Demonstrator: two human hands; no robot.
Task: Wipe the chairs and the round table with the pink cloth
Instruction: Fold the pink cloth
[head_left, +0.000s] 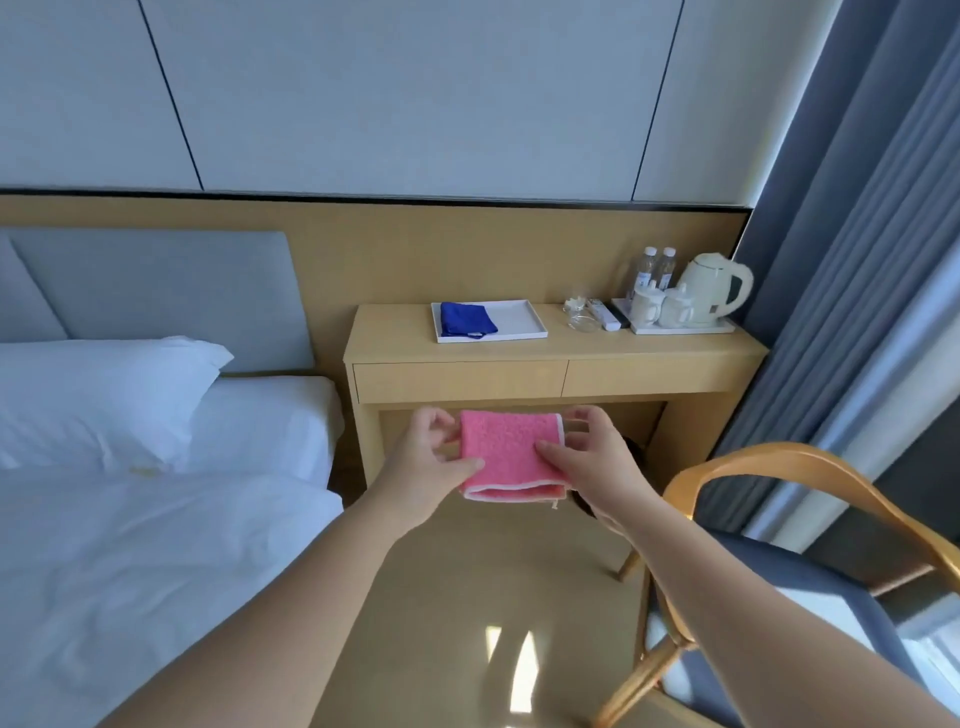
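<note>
Pink cloth (506, 452), folded, hangs in the air between both hands: left hand (434, 457) fingers (460, 467) pinch its left edge, right hand (592, 457) fingers (553, 452) its right. Just right and below stands a wooden chair (779, 519). No wiping looks begun; no round table shows.

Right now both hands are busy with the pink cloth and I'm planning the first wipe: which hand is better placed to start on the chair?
Probably the right hand. It already grips the pink cloth, and the chair stands on that side, just below its forearm. The left hand would have to cross over.
</note>
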